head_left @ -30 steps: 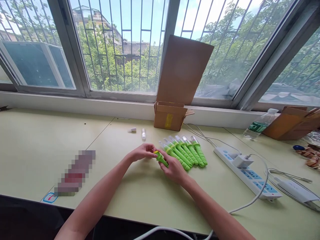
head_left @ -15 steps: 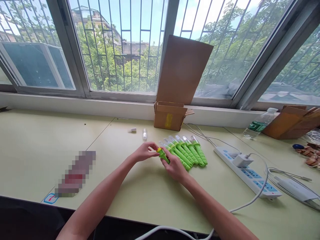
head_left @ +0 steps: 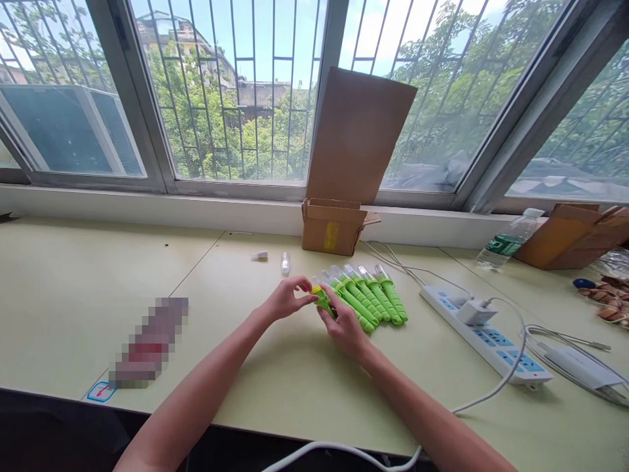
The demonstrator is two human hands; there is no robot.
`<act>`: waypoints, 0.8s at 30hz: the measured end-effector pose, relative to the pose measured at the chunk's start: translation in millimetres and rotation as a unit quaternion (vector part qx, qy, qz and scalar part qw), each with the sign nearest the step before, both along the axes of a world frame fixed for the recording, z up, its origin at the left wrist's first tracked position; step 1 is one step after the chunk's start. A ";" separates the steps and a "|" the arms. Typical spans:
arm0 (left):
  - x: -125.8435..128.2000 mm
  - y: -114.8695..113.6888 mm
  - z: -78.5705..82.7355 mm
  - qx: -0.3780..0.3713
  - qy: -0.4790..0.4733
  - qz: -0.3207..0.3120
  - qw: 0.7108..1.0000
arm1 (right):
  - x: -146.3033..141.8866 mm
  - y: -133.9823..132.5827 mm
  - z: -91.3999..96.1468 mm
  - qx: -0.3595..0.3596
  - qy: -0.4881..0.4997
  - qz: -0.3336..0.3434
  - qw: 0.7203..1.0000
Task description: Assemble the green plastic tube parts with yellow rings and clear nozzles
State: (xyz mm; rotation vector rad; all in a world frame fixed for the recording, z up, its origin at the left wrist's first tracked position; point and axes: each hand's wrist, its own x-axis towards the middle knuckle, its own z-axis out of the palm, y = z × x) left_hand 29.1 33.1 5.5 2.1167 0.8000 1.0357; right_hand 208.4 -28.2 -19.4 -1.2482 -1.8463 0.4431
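Observation:
Both my hands meet at the middle of the pale green table (head_left: 73,288). My right hand (head_left: 346,324) is wrapped round the body of a small green flashlight (head_left: 324,301). My left hand (head_left: 287,298) pinches that flashlight's yellow front end with thumb and fingertips. Just right of my hands lies a row of several green flashlights (head_left: 368,298) with clear tips, side by side, pointing toward the window.
A small open cardboard box (head_left: 334,226) stands by the sill behind the row. Two small clear parts (head_left: 284,262) lie left of it. A white power strip (head_left: 486,334) with cables runs to the right. A water bottle (head_left: 508,241) and another box (head_left: 570,236) sit far right.
Both hands have lifted the held flashlight slightly away from me, toward the row. My left fingers have shifted on its front end.

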 end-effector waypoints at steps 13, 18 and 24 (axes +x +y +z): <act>3.6 -2.5 0.2 0.020 -0.037 0.011 0.999 | -4.2 0.1 -5.3 -0.081 0.159 0.033 0.983; 4.1 -3.1 -0.6 0.026 -0.055 0.011 0.998 | -4.8 1.0 -5.8 -0.116 0.207 0.055 0.970; 3.9 -3.3 -2.9 0.028 -0.062 0.017 0.998 | -3.3 3.7 -4.9 -0.144 0.230 0.081 0.959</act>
